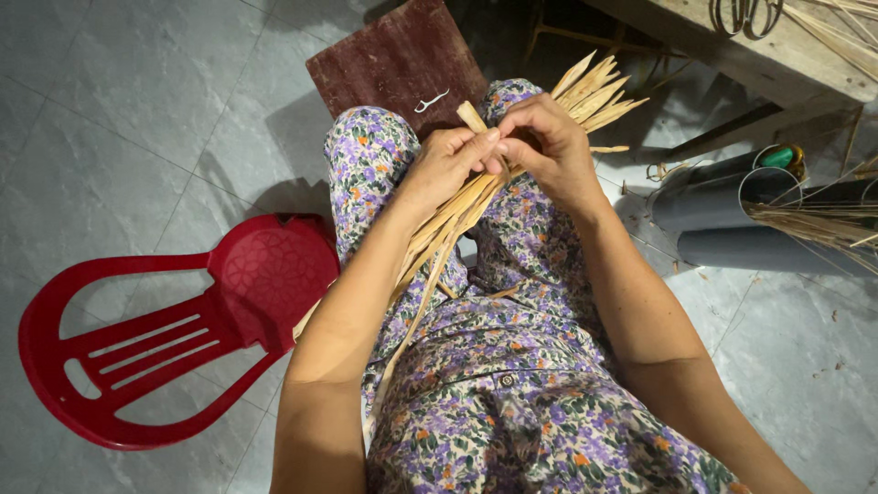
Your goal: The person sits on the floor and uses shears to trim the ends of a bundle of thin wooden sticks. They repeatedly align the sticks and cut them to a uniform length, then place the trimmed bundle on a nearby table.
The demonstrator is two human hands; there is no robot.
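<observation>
both hands up over the knees, working close together. left hand (445,163) is curled round the bundle of strips (476,197), fingers closed on it, thumb pressing near one strip end that pokes up between the hands. right hand (546,146) is closed over the same bundle just beside it, fingertips pinching, the two hands touching at the thumbs. the strips are pale tan, flat, with pointed tips fanning out past the right hand toward the bench (768,55); the long tails run down across the lap and hang past the left forearm. the lap is in floral cloth (512,384), purple and orange on cream. a red chair (155,338) lies tipped on the grey tile floor (119,110) to the left. a dark red board (393,59) sits beyond the knees with a small white pick (431,101) on it. grey pipes (732,206) lie to the right, more strips sticking out of one.
</observation>
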